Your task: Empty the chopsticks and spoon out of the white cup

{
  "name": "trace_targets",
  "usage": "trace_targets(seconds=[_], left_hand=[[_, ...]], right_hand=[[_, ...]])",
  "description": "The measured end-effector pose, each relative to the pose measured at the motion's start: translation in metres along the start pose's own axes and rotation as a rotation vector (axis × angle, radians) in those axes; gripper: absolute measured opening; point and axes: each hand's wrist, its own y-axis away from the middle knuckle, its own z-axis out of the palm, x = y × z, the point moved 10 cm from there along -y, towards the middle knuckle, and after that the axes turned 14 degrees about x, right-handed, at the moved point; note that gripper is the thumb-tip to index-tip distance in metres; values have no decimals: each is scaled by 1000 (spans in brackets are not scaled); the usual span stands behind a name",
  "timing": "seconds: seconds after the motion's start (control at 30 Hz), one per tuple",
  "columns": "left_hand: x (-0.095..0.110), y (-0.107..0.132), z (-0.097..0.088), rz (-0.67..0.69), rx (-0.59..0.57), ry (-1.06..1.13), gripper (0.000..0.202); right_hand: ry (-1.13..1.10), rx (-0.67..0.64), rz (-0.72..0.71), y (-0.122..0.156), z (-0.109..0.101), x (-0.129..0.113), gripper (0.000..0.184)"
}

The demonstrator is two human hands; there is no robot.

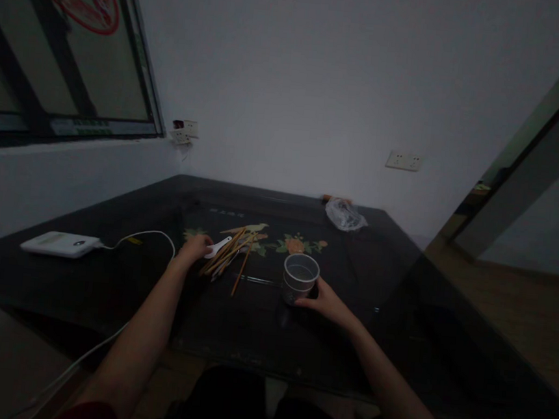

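My left hand [194, 249] has its fingers closed at the bowl end of a white soup spoon [218, 247], whose handle points away to the right. Beside it on the dark table lies a loose pile of wooden chopsticks [227, 257], with some pale utensils partly hidden among them. One chopstick [240, 273] lies a little apart on the pile's right side. My right hand [321, 302] grips the lower right side of a grey, round utensil holder [299, 278], which stands upright with its open mouth facing up.
The black table [250, 324] has a printed flower and bird pattern. A white router-like box [61, 244] with a white cable [147, 232] lies on the left. A crumpled clear plastic bag [345, 215] sits near the wall at the back right.
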Motion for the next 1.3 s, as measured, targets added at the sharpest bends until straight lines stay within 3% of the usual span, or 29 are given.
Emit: trace_targets(seconds=[0.2,0.77,1.3], left_hand=[[16,6,15,41,-72,-56,20],[68,26,38,206,-102,20,19],[65,28,29,160,-112,-23,29]], right_hand=[[7,2,9,1,-1,1,79],[8,-8,-12,-1,1,-1,82],[6,6,-40,0,-1,-3,82]])
